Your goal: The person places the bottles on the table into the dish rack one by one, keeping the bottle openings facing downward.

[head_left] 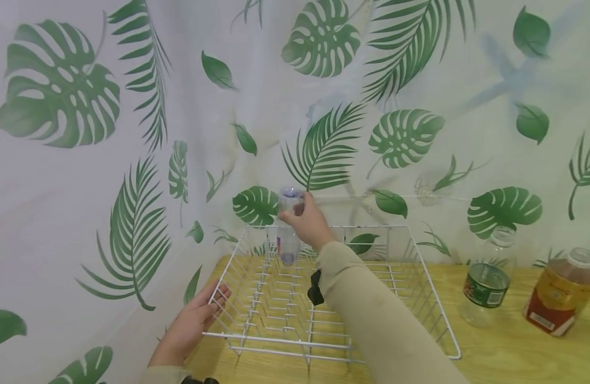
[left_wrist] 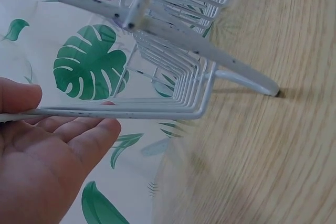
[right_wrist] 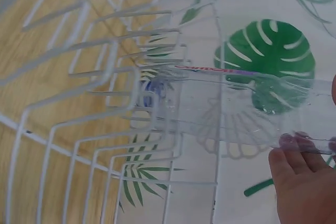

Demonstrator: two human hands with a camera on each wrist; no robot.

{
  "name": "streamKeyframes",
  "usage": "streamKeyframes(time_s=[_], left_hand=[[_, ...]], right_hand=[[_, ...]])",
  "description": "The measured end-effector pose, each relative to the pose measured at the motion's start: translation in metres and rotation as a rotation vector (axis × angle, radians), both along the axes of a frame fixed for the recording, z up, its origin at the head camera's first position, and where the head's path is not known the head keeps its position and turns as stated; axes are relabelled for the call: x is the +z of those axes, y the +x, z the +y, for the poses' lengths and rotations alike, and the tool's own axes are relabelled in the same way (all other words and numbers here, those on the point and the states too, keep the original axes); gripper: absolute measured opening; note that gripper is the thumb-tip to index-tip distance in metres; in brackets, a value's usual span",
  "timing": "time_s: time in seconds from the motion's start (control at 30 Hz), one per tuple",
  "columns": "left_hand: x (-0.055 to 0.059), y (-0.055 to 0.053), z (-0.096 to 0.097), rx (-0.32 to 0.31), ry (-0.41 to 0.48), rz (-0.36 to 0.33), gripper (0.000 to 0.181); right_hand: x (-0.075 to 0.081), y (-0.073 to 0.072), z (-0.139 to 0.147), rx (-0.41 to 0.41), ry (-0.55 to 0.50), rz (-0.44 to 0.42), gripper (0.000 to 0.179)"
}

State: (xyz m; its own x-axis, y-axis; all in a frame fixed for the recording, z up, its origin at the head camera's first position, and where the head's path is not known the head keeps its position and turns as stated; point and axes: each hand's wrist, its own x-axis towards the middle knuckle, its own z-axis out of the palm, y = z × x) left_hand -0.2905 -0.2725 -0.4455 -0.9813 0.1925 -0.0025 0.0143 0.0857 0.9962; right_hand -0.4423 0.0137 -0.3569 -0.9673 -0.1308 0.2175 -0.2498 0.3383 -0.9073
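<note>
My right hand grips a clear plastic bottle near its base. The bottle is upside down over the back left of a white wire rack. In the right wrist view its blue cap points down among the rack's wires, and a narrow label strip with red letters shows along one side. My left hand holds the rack's left side; in the left wrist view the thumb lies above the rim wire and the fingers lie under it.
Right of the rack stand a clear jar with a green label and a bottle with a red and yellow label. The rack sits on a wood-grain table. A leaf-patterned white covering rises behind and at the left.
</note>
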Motion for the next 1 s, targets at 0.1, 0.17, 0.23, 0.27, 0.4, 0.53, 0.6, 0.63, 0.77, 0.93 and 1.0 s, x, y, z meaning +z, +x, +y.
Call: streamKeyframes(time_s=[0.1, 0.17, 0.23, 0.27, 0.4, 0.53, 0.6, 0.63, 0.77, 0.93, 1.0], left_hand=[[-0.001, -0.001, 0.002, 0.002, 0.007, -0.007, 0.058], [-0.001, -0.002, 0.003, -0.002, 0.014, -0.009, 0.058], [-0.001, -0.002, 0.005, -0.003, 0.016, -0.006, 0.058], [-0.001, -0.003, 0.005, -0.002, 0.018, -0.007, 0.058], [-0.002, -0.001, 0.005, 0.002, 0.015, -0.01, 0.058], [-0.003, 0.001, 0.004, -0.009, 0.014, -0.012, 0.059], [-0.002, 0.002, 0.004, -0.008, 0.013, -0.01, 0.059], [-0.002, 0.002, 0.004, -0.005, 0.014, -0.01, 0.058], [-0.001, 0.004, 0.002, 0.002, 0.006, -0.007, 0.058], [0.0, 0.004, 0.002, 0.014, -0.009, -0.004, 0.058], [0.001, 0.003, 0.003, 0.019, -0.008, -0.004, 0.057]], right_hand=[[-0.005, 0.005, -0.005, 0.001, 0.049, 0.008, 0.089], [-0.006, 0.007, -0.006, -0.004, 0.047, 0.013, 0.09], [-0.007, 0.009, -0.006, -0.009, 0.033, 0.012, 0.091], [-0.007, 0.009, -0.006, -0.005, 0.026, 0.004, 0.091], [-0.008, 0.011, -0.003, 0.021, 0.03, -0.045, 0.095], [-0.007, 0.015, -0.003, 0.022, 0.051, -0.055, 0.096], [-0.005, 0.017, -0.003, 0.019, 0.06, -0.042, 0.097], [-0.004, 0.018, -0.003, 0.016, 0.064, -0.038, 0.096], [0.003, 0.021, 0.0, 0.017, 0.071, -0.01, 0.092], [0.017, 0.026, 0.014, 0.029, 0.054, 0.016, 0.089], [0.024, 0.029, 0.021, 0.039, 0.037, 0.019, 0.088]])
